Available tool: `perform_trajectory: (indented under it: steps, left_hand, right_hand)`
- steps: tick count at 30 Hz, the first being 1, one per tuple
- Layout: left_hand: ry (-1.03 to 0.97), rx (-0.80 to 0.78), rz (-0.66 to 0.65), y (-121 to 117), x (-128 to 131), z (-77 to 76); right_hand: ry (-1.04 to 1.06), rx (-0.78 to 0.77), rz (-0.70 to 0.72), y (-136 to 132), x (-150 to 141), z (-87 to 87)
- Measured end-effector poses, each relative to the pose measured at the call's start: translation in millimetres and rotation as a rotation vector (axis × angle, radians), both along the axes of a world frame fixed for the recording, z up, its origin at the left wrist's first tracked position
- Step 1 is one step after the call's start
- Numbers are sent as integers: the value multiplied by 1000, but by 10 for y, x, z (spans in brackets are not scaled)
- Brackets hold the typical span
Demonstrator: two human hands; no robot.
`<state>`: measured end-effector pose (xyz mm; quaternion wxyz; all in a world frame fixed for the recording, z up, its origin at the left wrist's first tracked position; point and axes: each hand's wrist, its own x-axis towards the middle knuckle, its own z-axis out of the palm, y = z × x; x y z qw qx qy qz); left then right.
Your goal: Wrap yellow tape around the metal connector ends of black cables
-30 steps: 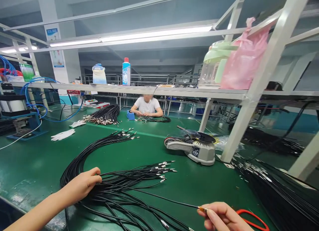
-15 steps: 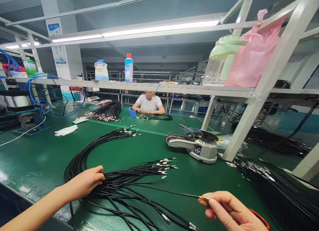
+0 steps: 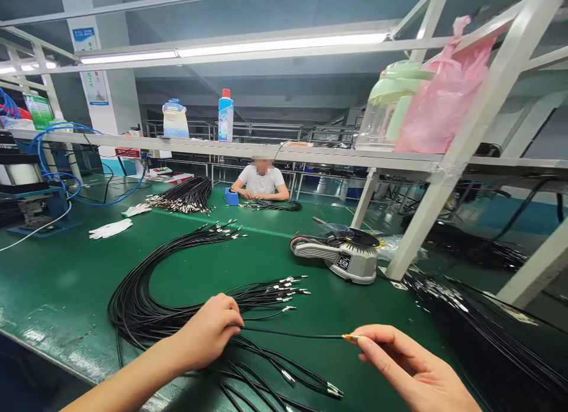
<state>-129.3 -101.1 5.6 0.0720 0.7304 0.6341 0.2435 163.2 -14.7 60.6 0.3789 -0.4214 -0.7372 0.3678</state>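
A single black cable stretches level between my two hands above the green bench. My right hand pinches its bare copper tip between thumb and forefinger. My left hand is closed round the same cable further along, just over a loose bundle of black cables with metal terminals lying on the bench.
A grey tape dispenser sits behind the bundle. Dense black cables are heaped at the right by a white frame post. A curved cable bundle, white gloves and a seated person are farther back.
My left hand has left the bundle at the left and moved right to grip the single cable. My right hand has risen a little, still pinching the tip.
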Motion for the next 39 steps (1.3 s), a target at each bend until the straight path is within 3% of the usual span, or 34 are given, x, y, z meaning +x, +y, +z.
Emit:
perform_trajectory:
  steps: [4,9,14,20,29,39]
  left_hand:
    - [-161,-106,-107,213,455,165]
    - [-322,-242,-156,380,947,352]
    - [-433,-356,-184,504,1235,374]
    - [-514,-381,-181,497,1335,296]
    - [-360,-386,-174,368,1316,222]
    - [-193,-272,-230,370,1365,187]
  right_hand:
    - [-59,-12,31,-33,27,25]
    - [0,-145,34,-63,80,-118]
    - [41,-219,28,-82,174,-282]
    - [105,-277,57,-121,246,-422]
    - [183,-328,31,-183,225,-557]
    - [210,-356,-19,-238,237,-585]
